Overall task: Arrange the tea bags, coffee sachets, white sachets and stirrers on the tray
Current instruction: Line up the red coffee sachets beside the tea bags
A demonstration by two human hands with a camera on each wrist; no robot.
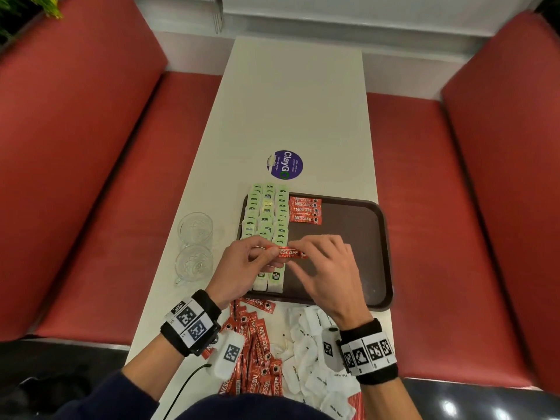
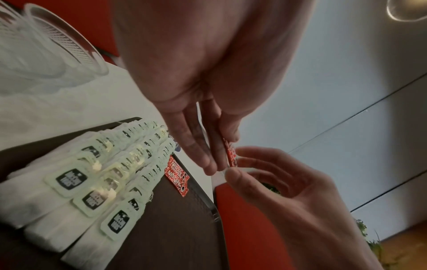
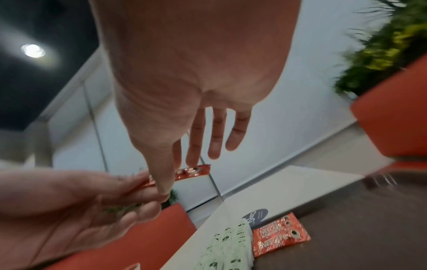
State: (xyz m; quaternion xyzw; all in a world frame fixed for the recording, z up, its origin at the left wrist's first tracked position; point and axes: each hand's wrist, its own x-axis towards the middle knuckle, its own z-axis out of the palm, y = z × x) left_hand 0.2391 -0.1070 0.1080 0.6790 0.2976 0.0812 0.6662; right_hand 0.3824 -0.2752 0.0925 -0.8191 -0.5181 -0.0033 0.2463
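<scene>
The held coffee sachet (image 1: 288,253) is a narrow red stick pack with white "NESCAFE CLASSIC" lettering, lying level above the near part of the tray (image 1: 357,237). The left hand (image 1: 242,265) pinches its left end between thumb and fingers; the right hand (image 1: 325,268) pinches its right end with thumb and forefinger, the remaining fingers extended. The right wrist view shows a printed cup mark at the free tip of the pack.

The tray is dark brown with rounded corners and rests on the white surface (image 1: 291,101). Its left part carries three columns of overlapping tea bags (image 1: 266,213) with pale green tags. Just beside them, at the far edge, lies a short stack of coffee sachets (image 1: 304,210), lettering upward.

On the surface near the person lie a loose pile of red coffee sachets (image 1: 254,353) and a pile of white sachets (image 1: 309,353). Two clear glass cups (image 1: 195,247) stand left of the tray. A round purple sticker (image 1: 285,165) lies beyond it.
</scene>
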